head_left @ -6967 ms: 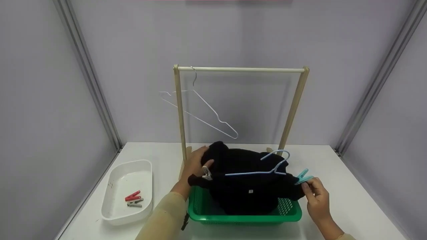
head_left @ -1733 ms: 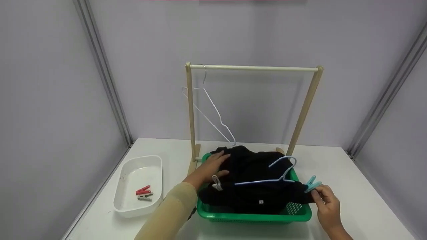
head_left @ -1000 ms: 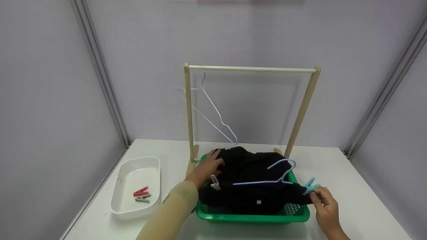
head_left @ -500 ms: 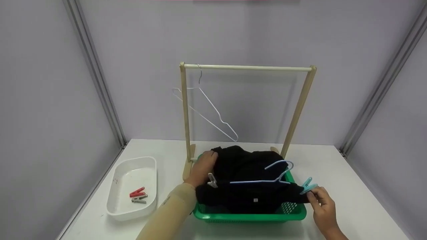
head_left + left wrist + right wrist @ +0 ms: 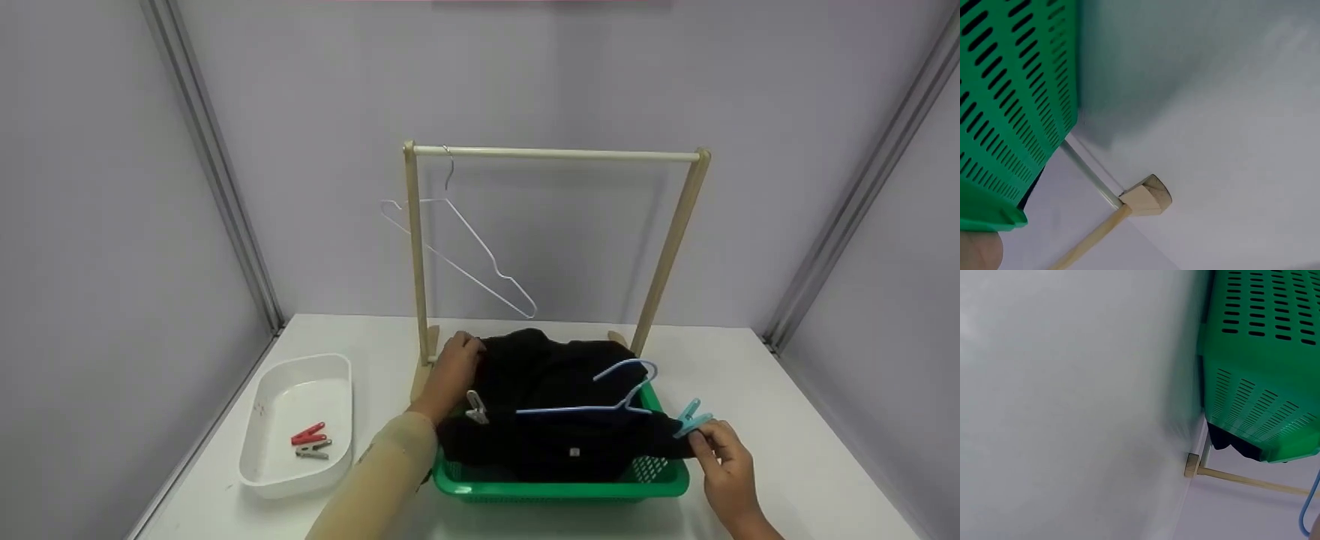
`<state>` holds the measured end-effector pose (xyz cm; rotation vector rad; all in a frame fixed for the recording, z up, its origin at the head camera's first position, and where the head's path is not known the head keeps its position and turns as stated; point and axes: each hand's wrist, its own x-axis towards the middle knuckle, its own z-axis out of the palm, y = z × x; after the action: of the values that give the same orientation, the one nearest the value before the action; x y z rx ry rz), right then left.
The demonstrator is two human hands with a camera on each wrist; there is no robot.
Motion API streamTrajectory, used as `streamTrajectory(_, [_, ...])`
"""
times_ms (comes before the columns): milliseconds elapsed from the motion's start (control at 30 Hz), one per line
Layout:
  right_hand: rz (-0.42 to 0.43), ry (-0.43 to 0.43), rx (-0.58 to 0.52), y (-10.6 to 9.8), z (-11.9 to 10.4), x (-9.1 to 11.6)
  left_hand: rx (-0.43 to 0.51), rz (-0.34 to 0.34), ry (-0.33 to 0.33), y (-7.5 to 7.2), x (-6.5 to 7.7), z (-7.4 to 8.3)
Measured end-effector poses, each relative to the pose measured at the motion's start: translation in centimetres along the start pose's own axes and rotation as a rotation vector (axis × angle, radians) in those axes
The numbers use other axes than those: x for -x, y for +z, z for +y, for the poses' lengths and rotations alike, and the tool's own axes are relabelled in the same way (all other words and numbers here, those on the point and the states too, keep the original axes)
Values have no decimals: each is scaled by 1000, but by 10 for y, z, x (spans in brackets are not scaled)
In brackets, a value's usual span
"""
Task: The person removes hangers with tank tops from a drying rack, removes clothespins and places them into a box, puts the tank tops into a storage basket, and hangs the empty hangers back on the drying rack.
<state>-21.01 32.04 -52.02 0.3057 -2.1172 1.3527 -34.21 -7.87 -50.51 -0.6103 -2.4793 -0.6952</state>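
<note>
In the head view a black garment [image 5: 555, 375] with a small white tag lies bunched in a green basket [image 5: 562, 490]. Along its front runs a blue hanger [image 5: 581, 409], hook upward. A grey clothespin [image 5: 476, 409] sits at the hanger's left end, a turquoise clothespin [image 5: 691, 420] at the right. My left hand [image 5: 452, 375] is at the basket's back left corner, fingertips bent against the fabric; whether they grip it is hidden. With thumb and fingers my right hand [image 5: 726, 469] pinches the garment's right end, just under the turquoise clothespin.
Behind the basket stands a wooden rack [image 5: 555, 154] with a white wire hanger [image 5: 480, 240] on its rail, near the left post. At left a white tray [image 5: 341, 405] holds a red clothespin [image 5: 309, 433] and a grey one.
The garment's raised left part has sunk into the basket. My left hand has slid left and back, its fingers going from spread to bent. My right hand keeps its pinch.
</note>
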Motion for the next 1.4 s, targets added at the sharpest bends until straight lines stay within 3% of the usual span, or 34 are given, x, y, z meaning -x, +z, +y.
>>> streamTrajectory(100, [3,13,18,0,-1,1,112,13,-45,-3,0,0])
streamTrajectory(233, [9,22,29,-1,-2,0,191,9,-120,-7,-4,3])
streamTrajectory(400, [10,34,21,-1,-3,0,286,51,-150,-15,-13,9])
streamTrajectory(567, [13,38,13,1,-2,2,425,49,-198,-27,-21,13])
streamTrajectory(733, [14,43,28,3,-2,2,486,68,-198,-41,-26,16])
streamTrajectory(800, [11,40,28,4,-3,1,478,78,-181,-46,-27,18])
streamTrajectory(967, [12,20,27,5,-4,-1,431,60,-206,-61,-30,27])
streamTrajectory(1100, [14,25,32,5,-3,-1,445,33,-230,-70,-31,37])
streamTrajectory(1233, [15,21,22,4,-2,-1,516,39,-205,-78,-31,48])
streamTrajectory(1400, [15,24,20,4,-2,-2,675,67,-117,-90,-33,62])
